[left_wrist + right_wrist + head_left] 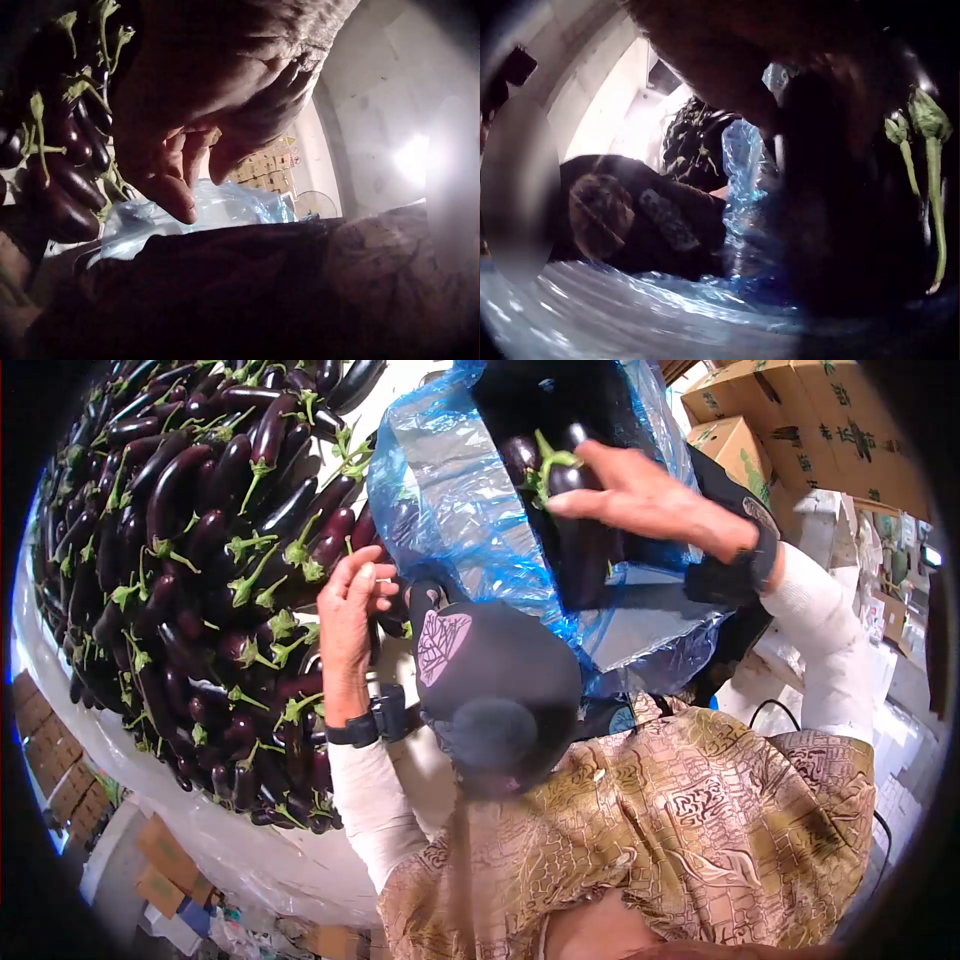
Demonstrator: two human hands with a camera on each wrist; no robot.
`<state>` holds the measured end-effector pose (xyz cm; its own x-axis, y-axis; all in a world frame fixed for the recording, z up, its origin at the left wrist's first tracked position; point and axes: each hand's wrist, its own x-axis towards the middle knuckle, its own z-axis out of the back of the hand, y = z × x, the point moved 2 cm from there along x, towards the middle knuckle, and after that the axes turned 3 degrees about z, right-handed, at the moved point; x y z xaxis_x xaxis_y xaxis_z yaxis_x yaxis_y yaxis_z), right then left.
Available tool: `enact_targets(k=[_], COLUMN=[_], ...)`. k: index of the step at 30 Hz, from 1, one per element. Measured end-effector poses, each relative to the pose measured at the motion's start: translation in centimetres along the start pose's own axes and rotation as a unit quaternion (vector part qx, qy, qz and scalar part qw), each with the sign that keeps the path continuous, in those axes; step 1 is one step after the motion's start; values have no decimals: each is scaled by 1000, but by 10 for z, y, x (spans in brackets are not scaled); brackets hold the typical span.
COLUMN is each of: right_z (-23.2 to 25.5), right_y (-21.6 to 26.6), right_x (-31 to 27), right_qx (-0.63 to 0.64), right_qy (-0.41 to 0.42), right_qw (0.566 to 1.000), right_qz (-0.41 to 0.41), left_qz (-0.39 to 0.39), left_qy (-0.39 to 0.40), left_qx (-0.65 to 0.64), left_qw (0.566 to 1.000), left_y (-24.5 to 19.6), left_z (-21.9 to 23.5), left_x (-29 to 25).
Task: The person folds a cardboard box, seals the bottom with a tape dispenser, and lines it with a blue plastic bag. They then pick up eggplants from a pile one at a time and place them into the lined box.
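My right hand [645, 500] is over the blue plastic bag [470, 490], its thumb and fingers round the stem end of a dark purple eggplant [583, 560]. The green stem [546, 455] of an eggplant shows by the fingertips. More eggplants [520, 457] lie inside the bag, and green stem caps [930, 120] show in the right wrist view. At the edge of the big eggplant pile [210, 560], my left hand [350, 605] is raised with its fingers loosely bent and nothing in them. In the left wrist view, eggplants [64, 199] lie beside that left hand [202, 97].
A person's head in a dark cap [500, 690] is between the two arms. Printed cardboard boxes [800, 425] are stacked at the back right. More cartons [170, 860] stand at the lower left, past the pale edge [260, 860] of the surface under the pile.
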<state>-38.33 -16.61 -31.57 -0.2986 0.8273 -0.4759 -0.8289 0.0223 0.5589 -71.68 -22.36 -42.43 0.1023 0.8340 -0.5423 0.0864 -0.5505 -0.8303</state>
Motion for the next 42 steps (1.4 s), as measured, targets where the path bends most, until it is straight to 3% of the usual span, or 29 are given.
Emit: enact_targets(k=[1, 2, 3, 6, 7, 9, 12, 16, 18, 20, 21, 23, 25, 28, 33, 36, 39, 42], right_z=[-12, -29, -40, -31, -27, -29, -38, -47, -50, -53, -54, -51, -50, -52, -54, -49, -46, -38], right_y=[0, -5, -10, 9, 6, 1, 1, 4, 10, 7, 6, 13, 12, -4, -1, 0, 4, 12], right_x=[5, 9, 13, 0, -1, -2, 7, 24, 19, 17, 16, 12, 18, 24, 24, 26, 25, 23], right_qx=[-1, -31, -7, -43, -37, -33, -85, -135, -175, -197, -199, -189, -164, -88, -49, -33, -19, -40], right_qy=[19, -10, 11, 4, 2, 90, 108, 99, 79, 43, 45, -31, -13, 44, 22, 44, 54, 48], right_qw=[1000, 998, 993, 993, 989, 981, 981, 979, 975, 971, 971, 970, 976, 988, 991, 992, 993, 990], right_qz=[-5, 61, 121, 110, 145, 169, 135, 115, 113, 126, 128, 151, 143, 123, 124, 113, 107, 127], left_qz=[4, 11, 19, 39, 41, 57, 63, 44, -4, -94, -151, -270, -347, -255, -42, -96, -117, -195], left_qy=[-12, -25, -27, -50, -54, -63, -69, -85, -116, -161, -174, -200, -199, -218, -233, -253, -241, -251], left_qx=[-2, 2, -16, 22, 19, -7, -22, 6, 68, 261, 357, 437, 485, 614, 731, 781, 769, 703], left_qw=[1000, 1000, 999, 998, 997, 996, 995, 995, 991, 947, 905, 834, 778, 714, 640, 562, 580, 636], left_y=[10, 17, 26, 37, 43, 60, 76, 61, 41, 23, 16, 9, 0, -19, -7, 3, -9, -18], left_z=[0, -1, -1, 1, 2, 10, 15, 18, 25, 31, 32, 28, 26, 39, 108, 122, 120, 111], left_x=[2, 2, 4, -1, -3, -1, 3, 13, 25, 49, 63, 98, 126, 159, 200, 208, 202, 171])
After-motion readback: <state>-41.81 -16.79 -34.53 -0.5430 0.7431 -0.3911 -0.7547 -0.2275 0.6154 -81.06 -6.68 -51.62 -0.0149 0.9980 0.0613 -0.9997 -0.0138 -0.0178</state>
